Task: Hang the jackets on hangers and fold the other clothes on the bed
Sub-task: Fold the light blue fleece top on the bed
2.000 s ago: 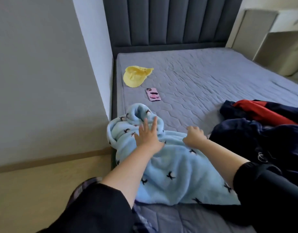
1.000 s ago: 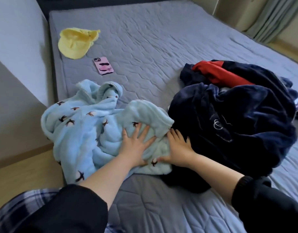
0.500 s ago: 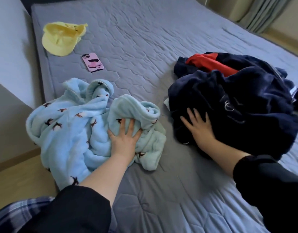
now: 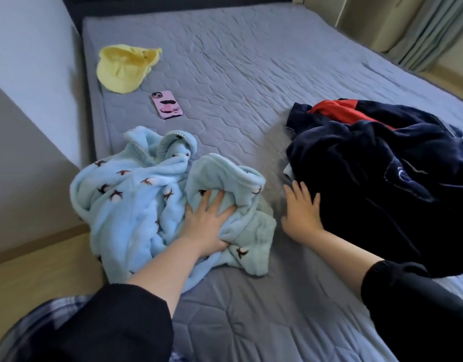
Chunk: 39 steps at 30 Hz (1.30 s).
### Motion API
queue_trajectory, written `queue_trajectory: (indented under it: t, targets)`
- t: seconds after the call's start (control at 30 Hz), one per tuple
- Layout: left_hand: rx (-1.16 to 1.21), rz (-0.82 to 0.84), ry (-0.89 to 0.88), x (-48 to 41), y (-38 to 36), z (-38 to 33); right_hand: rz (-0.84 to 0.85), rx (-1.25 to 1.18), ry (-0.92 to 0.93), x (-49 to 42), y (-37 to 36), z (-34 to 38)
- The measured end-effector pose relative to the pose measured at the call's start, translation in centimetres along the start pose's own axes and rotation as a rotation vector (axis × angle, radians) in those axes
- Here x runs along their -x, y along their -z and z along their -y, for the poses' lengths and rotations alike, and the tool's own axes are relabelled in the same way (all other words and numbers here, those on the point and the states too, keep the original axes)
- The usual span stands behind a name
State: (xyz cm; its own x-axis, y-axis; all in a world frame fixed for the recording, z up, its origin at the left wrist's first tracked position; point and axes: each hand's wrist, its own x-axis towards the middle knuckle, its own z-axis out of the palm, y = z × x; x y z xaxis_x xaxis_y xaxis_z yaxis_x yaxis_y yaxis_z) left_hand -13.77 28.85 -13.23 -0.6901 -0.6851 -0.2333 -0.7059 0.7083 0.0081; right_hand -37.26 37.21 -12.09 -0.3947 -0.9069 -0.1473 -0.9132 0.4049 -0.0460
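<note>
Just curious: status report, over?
Left hand flat, pressing crumpled light blue fleece garment. Right hand open, against dark navy fleece pile. Nothing folded yet. Pink rectangular phone beyond, not blocking.

Pale wall (image 4: 29, 74), wooden floor (image 4: 42, 270), green curtain (image 4: 429, 30).

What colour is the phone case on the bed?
The phone case is pink, with dark marks; head view.

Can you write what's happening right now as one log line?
folded: nothing yet | left hand: presses blue fleece | right hand: open, touching navy pile | also on bed: yellow cap, pink phone
</note>
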Motion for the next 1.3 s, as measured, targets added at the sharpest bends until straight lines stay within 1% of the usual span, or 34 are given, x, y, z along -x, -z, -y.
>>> queue_trajectory:
  t: [0.07, 0.1, 0.13, 0.17, 0.2, 0.23, 0.27, 0.3, 0.33, 0.37, 0.4, 0.43, 0.47, 0.53, 0.6, 0.63, 0.67, 0.7, 0.8, 0.83, 0.87, 0.9, 0.97, 1.07, 1.13, 1.23, 1.3]
  targets:
    - [0.068, -0.043, -0.063, 1.0, 1.1, 1.2, -0.131, -0.302, 0.046, -0.1, 1.2, 2.9]
    - [0.091, -0.122, -0.103, 1.7, 1.8, 1.9, -0.206, -0.435, 0.069, -0.1, 1.8, 4.4]
    - [0.088, -0.262, -0.150, 2.6, 2.5, 2.7, -0.272, -0.534, 0.095, -0.1, 2.2, 5.8]
    - [0.055, -0.458, -0.173, 3.3, 2.8, 3.7, -0.319, -0.577, 0.128, -0.1, 2.5, 7.4]
    - [0.010, -0.631, -0.141, 4.1, 3.0, 4.7, -0.339, -0.570, 0.173, -0.2, 2.6, 8.9]
    - [-0.015, -0.727, -0.048, 4.9, 3.2, 5.8, -0.322, -0.528, 0.223, -0.3, 2.5, 10.3]
    - [-0.034, -0.760, 0.075, 5.6, 3.3, 6.9, -0.264, -0.460, 0.272, -0.5, 2.2, 11.7]
    - [-0.031, -0.755, 0.217, 6.1, 3.4, 7.8, -0.167, -0.368, 0.320, -0.7, 1.8, 12.8]
    - [0.019, -0.714, 0.367, 6.6, 3.4, 8.6, -0.057, -0.269, 0.364, -0.8, 1.2, 13.7]
    - [0.117, -0.642, 0.522, 7.0, 3.2, 9.5, 0.030, -0.177, 0.396, -0.8, 0.5, 14.4]
    - [0.265, -0.564, 0.654, 7.4, 3.0, 10.3, 0.075, -0.103, 0.413, -0.9, -0.1, 14.6]
    - [0.438, -0.489, 0.745, 7.8, 2.8, 11.0, 0.085, -0.046, 0.413, -1.0, -0.3, 14.8]
    - [0.561, -0.422, 0.783, 8.0, 2.3, 11.7, 0.072, 0.006, 0.400, -1.1, -0.2, 14.9]
    - [0.624, -0.330, 0.725, 8.3, 1.6, 12.5, 0.018, 0.103, 0.368, -1.5, 0.6, 15.2]
    - [0.750, -0.322, 0.641, 8.6, 1.8, 12.6, -0.020, 0.118, 0.332, -1.9, 1.9, 15.7]
    - [0.844, -0.324, 0.613, 8.7, 2.1, 12.4, -0.023, 0.080, 0.303, -2.1, 2.6, 15.9]
    - [0.916, -0.322, 0.583, 8.7, 2.3, 12.0, -0.017, -0.010, 0.257, -2.3, 3.3, 16.1]
    - [0.969, -0.317, 0.547, 8.8, 2.6, 11.3, 0.000, -0.166, 0.190, -2.5, 4.1, 16.4]
    - [1.085, -0.305, 0.414, 8.7, 3.1, 9.3, 0.150, -0.804, -0.115, -3.9, 6.0, 17.1]
    - [1.120, -0.291, 0.373, 8.6, 3.3, 8.7, 0.209, -0.965, -0.216, -4.2, 6.2, 17.4]
    - [1.156, -0.267, 0.334, 8.6, 3.4, 8.1, 0.273, -1.056, -0.289, -4.4, 6.4, 17.8]
    - [1.182, -0.243, 0.295, 8.6, 3.4, 7.7, 0.320, -1.103, -0.315, -4.5, 6.2, 18.1]
    - [1.171, -0.234, 0.242, 8.6, 3.4, 7.2, 0.347, -1.142, -0.317, -4.4, 5.6, 18.7]
    - [1.031, -0.303, 0.251, 9.0, 3.4, 6.7, 0.283, -1.126, -0.320, -4.5, 5.1, 19.1]
    - [0.958, -0.354, 0.257, 9.1, 3.3, 6.5, 0.241, -1.059, -0.280, -4.6, 5.4, 19.2]
    - [0.964, -0.384, 0.229, 9.0, 3.3, 6.3, 0.172, -0.847, -0.239, -4.4, 6.2, 19.2]
    - [0.935, -0.427, 0.223, 8.9, 3.2, 6.2, 0.088, -0.812, -0.231, -4.2, 6.6, 18.7]
